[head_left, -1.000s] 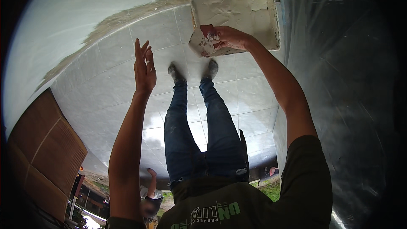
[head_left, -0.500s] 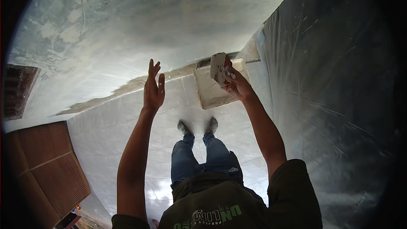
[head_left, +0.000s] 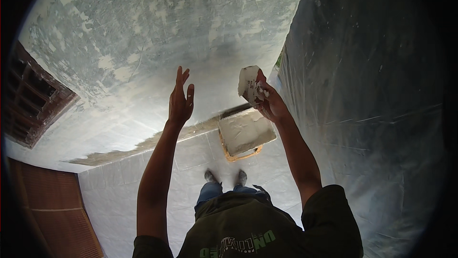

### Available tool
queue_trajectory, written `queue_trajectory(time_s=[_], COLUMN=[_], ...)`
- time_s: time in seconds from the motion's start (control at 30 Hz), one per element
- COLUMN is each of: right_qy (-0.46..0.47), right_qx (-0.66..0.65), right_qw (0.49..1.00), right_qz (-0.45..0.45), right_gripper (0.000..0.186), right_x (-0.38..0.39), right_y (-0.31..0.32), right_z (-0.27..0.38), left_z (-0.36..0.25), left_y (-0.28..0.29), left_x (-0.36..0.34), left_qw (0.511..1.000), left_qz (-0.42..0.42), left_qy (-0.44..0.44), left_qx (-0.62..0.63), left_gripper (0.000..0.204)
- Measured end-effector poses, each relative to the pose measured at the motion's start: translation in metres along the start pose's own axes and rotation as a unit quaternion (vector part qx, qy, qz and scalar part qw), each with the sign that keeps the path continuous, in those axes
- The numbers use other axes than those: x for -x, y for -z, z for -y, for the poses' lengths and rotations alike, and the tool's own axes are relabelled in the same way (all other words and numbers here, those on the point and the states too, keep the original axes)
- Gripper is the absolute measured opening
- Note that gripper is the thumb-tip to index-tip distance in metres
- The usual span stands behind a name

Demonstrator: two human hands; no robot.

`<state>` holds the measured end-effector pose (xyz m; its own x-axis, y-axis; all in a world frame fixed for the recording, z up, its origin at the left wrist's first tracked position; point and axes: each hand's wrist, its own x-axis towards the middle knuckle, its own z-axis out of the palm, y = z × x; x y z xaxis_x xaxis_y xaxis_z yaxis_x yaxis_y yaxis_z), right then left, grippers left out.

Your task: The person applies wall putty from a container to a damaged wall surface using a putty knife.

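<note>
My right hand (head_left: 272,103) grips a flat scraper (head_left: 249,81) smeared with pale plaster, raised in front of the mottled grey-white wall (head_left: 167,33). My left hand (head_left: 181,95) is raised beside it, empty, with fingers stretched out and apart. Below the scraper, a rectangular tray (head_left: 273,136) of smoothed white plaster rests low at the foot of the wall, with an orange object under its near edge. My shoes stand on the pale tiled floor just in front of the tray.
A dark plastic sheet (head_left: 367,105) covers the right side. A brown barred window (head_left: 36,95) sits in the wall at left, with a brown slatted panel (head_left: 55,205) below it. The floor (head_left: 109,200) meets the wall along a rough unpainted strip (head_left: 148,141).
The view has tilted up, showing more wall and window. The scraper has risen from over the tray to before the wall. The other person behind me is out of view.
</note>
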<state>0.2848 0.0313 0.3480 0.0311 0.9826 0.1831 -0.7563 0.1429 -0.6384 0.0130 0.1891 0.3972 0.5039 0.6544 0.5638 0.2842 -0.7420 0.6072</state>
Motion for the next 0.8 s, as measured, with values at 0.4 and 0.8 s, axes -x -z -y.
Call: queue_trajectory(time_s=[0.4, 0.8], right_qy=[0.187, 0.257], right_qx=[-0.002, 0.028], right_qw=[0.981, 0.966], right_qz=[-0.058, -0.014], right_gripper=[0.023, 0.02], right_x=[-0.039, -0.073], right_y=[-0.111, -0.157], right_z=[0.029, 0.058], left_z=[-0.08, -0.098], left_y=[0.059, 0.099], left_x=[-0.099, -0.151], left_qw=[0.969, 0.946], left_qz=[-0.015, -0.052], left_qy=[-0.242, -0.32], left_qx=[0.043, 0.029], left_gripper=[0.064, 0.057])
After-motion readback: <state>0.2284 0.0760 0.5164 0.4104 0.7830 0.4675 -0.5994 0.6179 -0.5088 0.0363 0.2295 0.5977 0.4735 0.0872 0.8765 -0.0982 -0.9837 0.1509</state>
